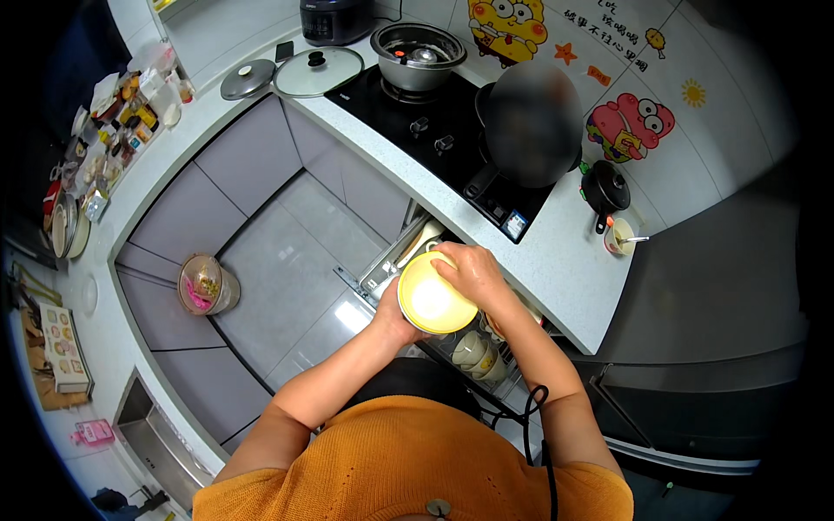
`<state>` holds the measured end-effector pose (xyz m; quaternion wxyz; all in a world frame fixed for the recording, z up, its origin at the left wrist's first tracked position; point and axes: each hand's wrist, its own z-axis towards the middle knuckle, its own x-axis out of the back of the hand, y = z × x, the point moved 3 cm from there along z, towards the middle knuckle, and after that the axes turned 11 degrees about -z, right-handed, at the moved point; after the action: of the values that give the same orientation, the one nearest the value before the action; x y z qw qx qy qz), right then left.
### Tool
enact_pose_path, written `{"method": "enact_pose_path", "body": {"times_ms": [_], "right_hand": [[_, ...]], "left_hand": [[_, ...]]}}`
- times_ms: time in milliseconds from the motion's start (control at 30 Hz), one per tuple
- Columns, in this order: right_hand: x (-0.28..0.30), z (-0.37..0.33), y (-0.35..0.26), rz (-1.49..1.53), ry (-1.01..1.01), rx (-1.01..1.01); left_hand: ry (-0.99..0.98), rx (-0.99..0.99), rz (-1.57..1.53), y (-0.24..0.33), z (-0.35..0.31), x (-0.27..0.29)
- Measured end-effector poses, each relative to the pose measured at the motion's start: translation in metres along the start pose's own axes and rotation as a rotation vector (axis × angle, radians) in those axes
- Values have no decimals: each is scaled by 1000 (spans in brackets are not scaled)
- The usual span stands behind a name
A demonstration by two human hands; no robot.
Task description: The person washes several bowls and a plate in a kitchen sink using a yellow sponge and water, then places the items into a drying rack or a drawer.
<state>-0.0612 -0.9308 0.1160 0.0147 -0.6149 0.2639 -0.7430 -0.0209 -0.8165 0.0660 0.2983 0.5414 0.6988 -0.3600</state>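
Observation:
Both of my hands hold a round yellow container (437, 297) in front of my body, above an open pull-out drawer (365, 282). Its top is pale and shiny; glare keeps me from telling whether it is a lid or the inside of a bowl. My left hand (395, 314) wraps its left side from below. At the far right edge, my right hand (469, 276) is closed with the thumb over the rim. Several cups or bowls (476, 354) sit in the drawer beneath, and a light-coloured utensil (420, 241) lies in its far part.
A black cooktop (404, 122) carries a silver pot (420, 56) and a dark pan with a blurred round top (532, 126). Two lids (318, 71) lie left of it. A small black pot (605, 188) and cup (619, 236) stand right. A bin (208, 285) hangs at the left cabinets.

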Motion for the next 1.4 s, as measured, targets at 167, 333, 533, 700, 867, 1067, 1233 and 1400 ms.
{"method": "enact_pose_path", "body": {"times_ms": [167,333,533,700,867,1067,1233,1400], "right_hand": [[3,1,-1,-3,-10,8],[3,0,2,38,-82,-4],[2,0,3,-20,-47,0],[-2,2,-10,-230,-87,-79],[-10,4,-10,-309,-101,-92],[-11,3,-8,-304,-48,-28],[-9,5,-7,-252,-38,-4],[-10,5,-3,-232,-68,-15]], "left_hand": [[-12,14,23,1,-1,-2],[-10,5,25,3,5,5],[31,40,32,1,-7,-6],[-53,61,10,1,-2,-4],[-75,84,14,0,0,-4],[-67,90,43,3,7,5],[-75,76,32,4,4,-1],[-67,49,16,7,7,3]]}}
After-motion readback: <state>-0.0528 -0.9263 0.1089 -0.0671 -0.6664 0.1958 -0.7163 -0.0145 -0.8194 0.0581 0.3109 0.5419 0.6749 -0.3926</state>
